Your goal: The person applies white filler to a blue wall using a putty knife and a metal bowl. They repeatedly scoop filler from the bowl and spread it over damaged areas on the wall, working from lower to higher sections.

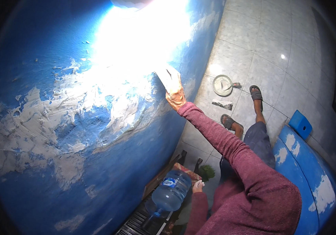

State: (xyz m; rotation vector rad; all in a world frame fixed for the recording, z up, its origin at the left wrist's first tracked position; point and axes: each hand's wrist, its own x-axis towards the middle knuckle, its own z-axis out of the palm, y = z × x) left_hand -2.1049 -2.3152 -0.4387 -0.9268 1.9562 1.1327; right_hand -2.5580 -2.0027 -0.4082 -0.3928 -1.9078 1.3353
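My right hand (174, 88) reaches up to the blue wall (132, 184), its fingers bent together at the rough white plaster patches (30, 125). Glare washes out the fingertips, so anything pinched there cannot be made out. Low down, my left hand (198, 186) is curled beside a large clear blue water jug (172, 190), with pale smears on its fingers. Whether it holds something small is hidden. Both arms wear maroon sleeves.
A round dish of white paste (222, 85) with a handled tool (236, 85) lies on the tiled floor (277, 43) near my sandalled feet, beside a dark, crumpled-looking strip (222, 104). A blue stool (300, 124) stands right. Under the jug is a black slatted rack (138, 223).
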